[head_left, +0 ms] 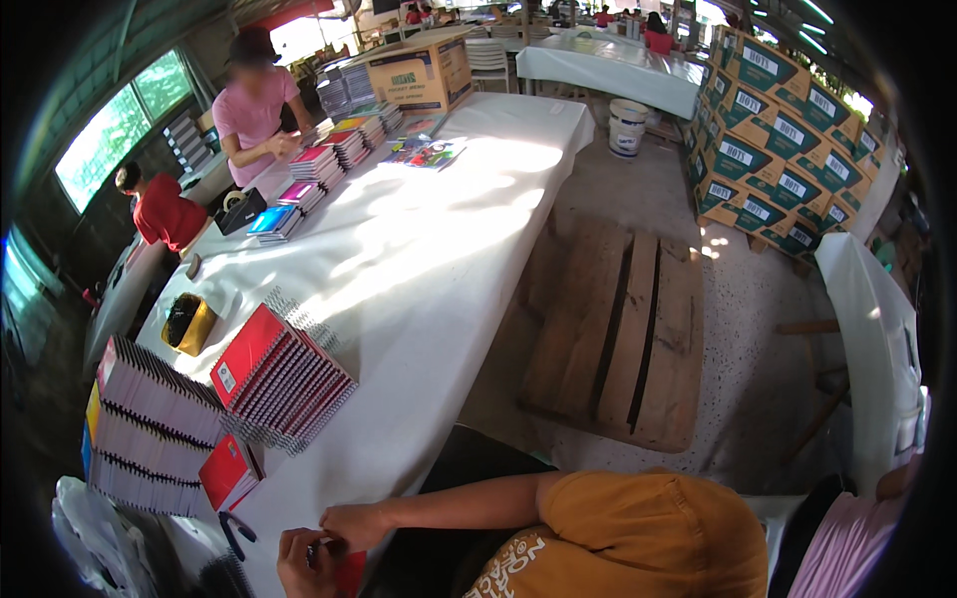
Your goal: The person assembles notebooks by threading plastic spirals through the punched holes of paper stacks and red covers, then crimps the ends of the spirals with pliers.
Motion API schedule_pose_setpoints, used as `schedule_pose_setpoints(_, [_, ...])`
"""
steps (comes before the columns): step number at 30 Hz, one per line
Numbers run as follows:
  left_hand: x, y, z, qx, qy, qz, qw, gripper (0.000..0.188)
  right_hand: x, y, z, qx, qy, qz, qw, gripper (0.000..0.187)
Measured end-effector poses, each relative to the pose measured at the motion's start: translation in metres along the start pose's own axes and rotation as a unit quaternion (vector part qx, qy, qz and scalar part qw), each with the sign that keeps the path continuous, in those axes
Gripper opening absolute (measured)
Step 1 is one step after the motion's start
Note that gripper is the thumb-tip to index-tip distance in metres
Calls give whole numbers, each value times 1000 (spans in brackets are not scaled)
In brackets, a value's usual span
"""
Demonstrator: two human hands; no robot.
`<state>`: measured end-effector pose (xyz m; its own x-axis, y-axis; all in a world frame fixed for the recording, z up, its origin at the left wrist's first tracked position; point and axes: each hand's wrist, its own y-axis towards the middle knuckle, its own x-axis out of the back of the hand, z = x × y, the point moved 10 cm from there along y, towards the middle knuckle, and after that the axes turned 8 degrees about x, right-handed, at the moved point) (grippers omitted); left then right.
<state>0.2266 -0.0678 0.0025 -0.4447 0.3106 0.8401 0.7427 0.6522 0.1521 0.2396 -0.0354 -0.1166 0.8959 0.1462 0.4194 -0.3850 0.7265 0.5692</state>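
Note:
My right hand [353,525] comes in from the right, its fingers closed against my left hand [306,564]. The left hand's fingers are curled in a pinch, with something small and dark at their tips that I cannot make out. Just below the hands shows a red cover [351,571], mostly hidden. Left of them lies a dark blue curved handled tool [237,535]. Beyond it a small red notebook [229,471] leans by a stack of red spiral notebooks [284,377]. A taller stack of black-coiled notebooks [159,439] stands at the left.
A yellow container [191,327] with black contents sits on the white-covered table [419,299]. Farther off are notebook piles [314,164], a cardboard box [419,75] and a person in pink [254,110]. Right of the table are a wooden pallet [618,339] and stacked cartons [778,140].

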Motion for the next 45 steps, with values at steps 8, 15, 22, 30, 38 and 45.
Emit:
schedule_pose_setpoints(8, [-8, -5, 24, 154, 99, 1, 983, 29, 3, -1, 10, 14, 32, -1, 999, 24])
schedule_pose_setpoints(15, [0, 3, 9, 69, 45, -72, 994, 9, -5, -4, -11, -14, 45, 22, 999, 11])
schedule_pose_setpoints(22, [52, -6, -11, 77, 276, -259, 922, 35, 67, 6, 40, -14, 99, -77, 992, 19])
schedule_pose_setpoints(30, [57, 61, -12, 19, -541, -400, 740, 24, 217, 33, 94, 101, 29, -438, 893, 47])
schedule_pose_setpoints(38, [36, 166, -43, -101, 205, -343, 911, 31, 304, 11, 0, -68, -65, -494, 864, 59])
schedule_pose_setpoints(45, [59, 146, 71, 175, -170, -500, 831, 27, 284, 11, 17, -56, -150, -555, 817, 37])
